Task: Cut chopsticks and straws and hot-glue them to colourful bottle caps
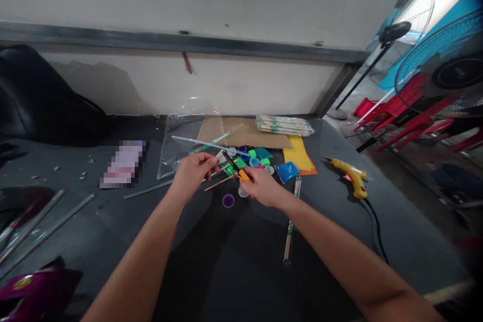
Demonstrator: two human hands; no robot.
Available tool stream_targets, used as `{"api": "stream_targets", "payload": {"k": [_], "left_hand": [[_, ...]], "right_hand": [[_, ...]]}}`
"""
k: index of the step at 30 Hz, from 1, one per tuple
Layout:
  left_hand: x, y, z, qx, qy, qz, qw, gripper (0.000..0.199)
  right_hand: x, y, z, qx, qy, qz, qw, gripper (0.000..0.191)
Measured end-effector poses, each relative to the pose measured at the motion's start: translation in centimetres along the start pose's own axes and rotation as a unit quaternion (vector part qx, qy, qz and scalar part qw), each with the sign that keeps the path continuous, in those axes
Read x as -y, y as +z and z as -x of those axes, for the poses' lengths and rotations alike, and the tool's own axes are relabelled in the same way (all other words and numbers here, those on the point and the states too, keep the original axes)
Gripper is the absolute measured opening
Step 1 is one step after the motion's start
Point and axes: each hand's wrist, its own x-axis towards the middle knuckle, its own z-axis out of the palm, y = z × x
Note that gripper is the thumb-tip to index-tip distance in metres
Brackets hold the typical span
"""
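My left hand (193, 173) is closed, its thumb and fingers pinching a short, light wooden stick (220, 154). Closed around an orange grip, my right hand (260, 185) holds an orange-handled tool with a dark blade (231, 161); its exact kind is hard to make out. The blade's tip is close to the stick, but I cannot tell whether they touch. Below the hands stands a small purple cup (228, 201). Behind and beneath them lie several small tubs and green packets, a blue packet (287, 171) and more thin sticks (219, 182).
A yellow glue gun (350, 176) with a black cord lies at right. Wrapped chopsticks (291, 226) lie beside my right forearm; a larger bundle (285, 125) rests on cardboard (245, 133). Yellow sheets (298, 153), a clear bag (169, 148) and a blurred-out flat object (124, 163) are also on the table.
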Motion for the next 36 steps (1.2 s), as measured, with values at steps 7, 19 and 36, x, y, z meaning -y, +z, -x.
{"api": "stream_targets", "payload": {"k": [7, 19, 36], "left_hand": [[0.0, 0.4, 0.0, -0.020, 0.004, 0.018, 1.000, 0.020], [0.2, 0.1, 0.0, -0.039, 0.010, -0.079, 0.996, 0.021], [0.0, 0.2, 0.1, -0.053, 0.068, -0.098, 0.991, 0.018]], "right_hand": [[-0.2, -0.1, -0.2, -0.006, -0.006, 0.053, 0.999, 0.005], [0.2, -0.1, 0.1, -0.035, 0.005, 0.150, 0.988, 0.015], [0.9, -0.6, 0.3, -0.022, 0.021, 0.080, 0.996, 0.010]]}}
